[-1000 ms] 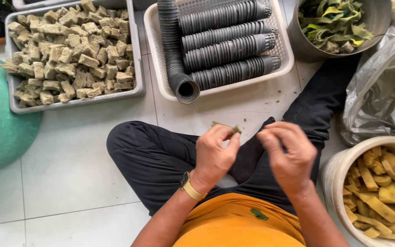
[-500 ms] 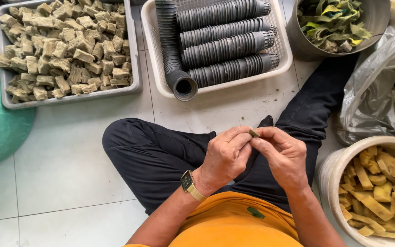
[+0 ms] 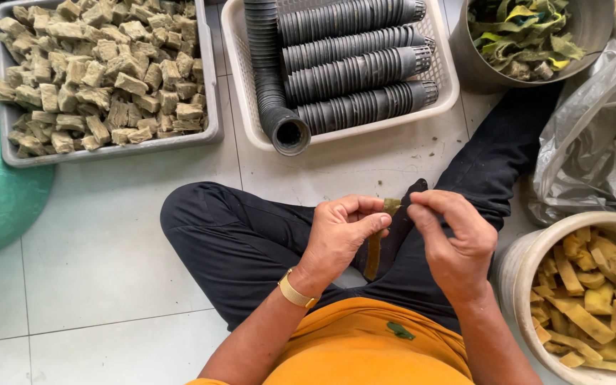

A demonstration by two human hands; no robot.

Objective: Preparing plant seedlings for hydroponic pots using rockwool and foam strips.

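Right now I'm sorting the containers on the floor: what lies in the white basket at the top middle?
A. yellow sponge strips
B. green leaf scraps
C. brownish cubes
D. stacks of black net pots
D: the white basket holds long stacks of black net pots lying on their sides; the cubes fill the grey tray to its left.

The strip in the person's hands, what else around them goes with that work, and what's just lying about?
In hand:
- left hand and right hand pinching a thin olive-green strip
- white bucket of yellow foam pieces beside the right hand

Lying about, untouched:
- grey tray of brownish cubes
- white basket of stacked black net pots
- metal pot of green scraps
- clear plastic bag
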